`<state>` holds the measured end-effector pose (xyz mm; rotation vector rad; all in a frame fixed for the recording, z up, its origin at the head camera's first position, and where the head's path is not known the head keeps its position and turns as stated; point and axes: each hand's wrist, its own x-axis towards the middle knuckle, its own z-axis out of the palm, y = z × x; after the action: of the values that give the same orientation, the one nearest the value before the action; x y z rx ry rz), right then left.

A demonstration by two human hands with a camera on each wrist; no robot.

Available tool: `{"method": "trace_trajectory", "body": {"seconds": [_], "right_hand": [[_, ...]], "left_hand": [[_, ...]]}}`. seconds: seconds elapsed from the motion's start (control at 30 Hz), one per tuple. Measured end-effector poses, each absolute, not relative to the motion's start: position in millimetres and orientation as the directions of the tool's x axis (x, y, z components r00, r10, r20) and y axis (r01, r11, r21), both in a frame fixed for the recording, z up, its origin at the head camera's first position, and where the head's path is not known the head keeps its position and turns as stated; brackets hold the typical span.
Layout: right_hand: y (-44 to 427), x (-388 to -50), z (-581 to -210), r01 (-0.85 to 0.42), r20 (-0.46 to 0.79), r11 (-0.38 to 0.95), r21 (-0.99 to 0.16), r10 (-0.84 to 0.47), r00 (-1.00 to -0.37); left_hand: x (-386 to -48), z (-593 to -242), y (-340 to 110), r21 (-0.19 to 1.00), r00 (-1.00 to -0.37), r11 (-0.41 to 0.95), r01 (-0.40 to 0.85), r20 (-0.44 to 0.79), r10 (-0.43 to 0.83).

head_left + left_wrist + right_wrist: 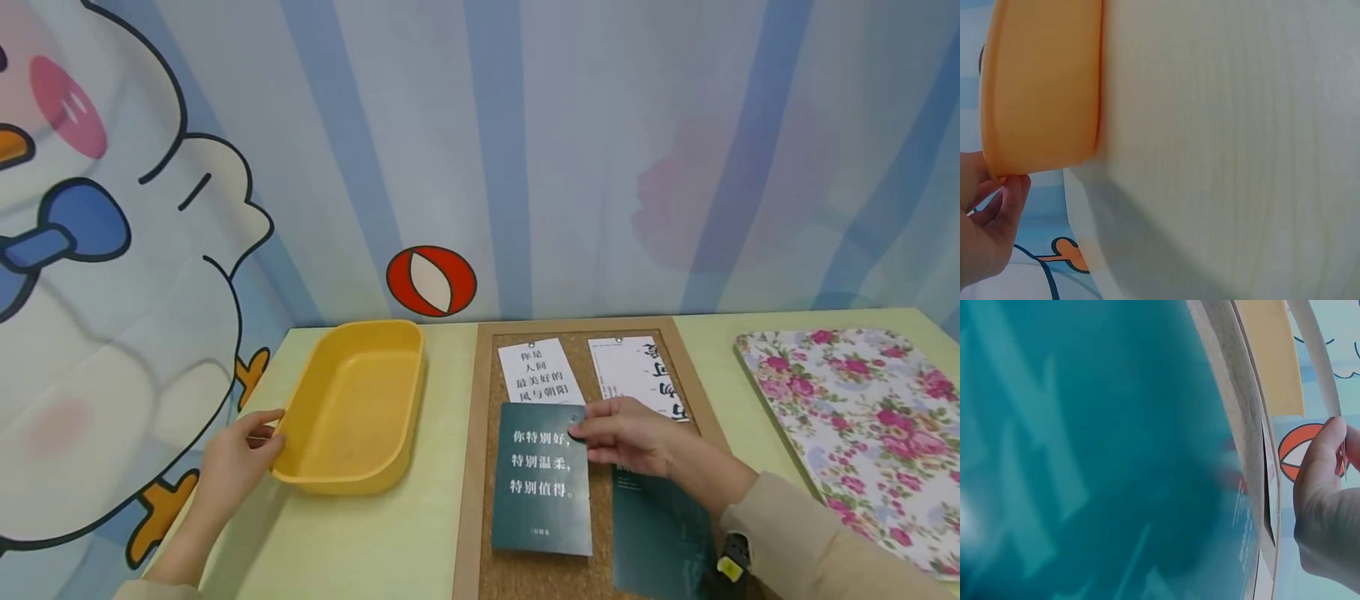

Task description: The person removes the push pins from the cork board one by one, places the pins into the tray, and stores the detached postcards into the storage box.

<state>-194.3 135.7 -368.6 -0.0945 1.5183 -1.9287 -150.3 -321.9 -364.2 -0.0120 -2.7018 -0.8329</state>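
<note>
Left hand (234, 462) pinches yellow tub (348, 483) from left; right hand (632, 437), green card (540, 508) from right.

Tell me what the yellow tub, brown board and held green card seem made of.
Yellow tub: probably plastic, smooth with a slight sheen and rounded corners. Brown board: apparently cork, matte and speckled; plain tan frame, possibly wood. Green card: likely thin cardstock, smooth, looking slightly curved in the right wrist view.
</note>
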Motion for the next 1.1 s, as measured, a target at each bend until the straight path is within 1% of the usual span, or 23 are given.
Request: {"method": "trace_trajectory", "body": {"seconds": [0.13, 0.33, 0.5, 0.73, 0.97, 1.1], "right_hand": [[133, -197, -365, 0.468, -0.351, -0.114, -0.876, -0.514, -0.782], [129, -201, -360, 0.467, -0.337, -0.137, -0.873, -0.523, -0.783], [127, -205, -358, 0.453, -0.329, -0.127, -0.883, -0.522, -0.787], [123, -210, -353, 0.467, -0.358, -0.129, -0.875, -0.480, -0.801], [116, -216, -349, 0.467, -0.357, -0.158, -0.870, -0.452, -0.817], [111, -220, -348, 0.485, -0.379, -0.175, -0.857, -0.424, -0.822]], "left_hand": [[-152, -362, -324, 0.562, -0.959, 0.823, 0.082, 0.269, -0.088], [-155, -362, -325, 0.561, -0.958, 0.823, 0.084, 0.273, -0.089], [-156, -362, -325, 0.557, -0.958, 0.826, 0.088, 0.275, -0.083], [-156, -361, -325, 0.566, -0.962, 0.820, 0.084, 0.261, -0.082], [-155, -363, -326, 0.571, -0.963, 0.817, 0.082, 0.257, -0.083], [-154, -363, -326, 0.569, -0.961, 0.818, 0.090, 0.265, -0.079]]}}
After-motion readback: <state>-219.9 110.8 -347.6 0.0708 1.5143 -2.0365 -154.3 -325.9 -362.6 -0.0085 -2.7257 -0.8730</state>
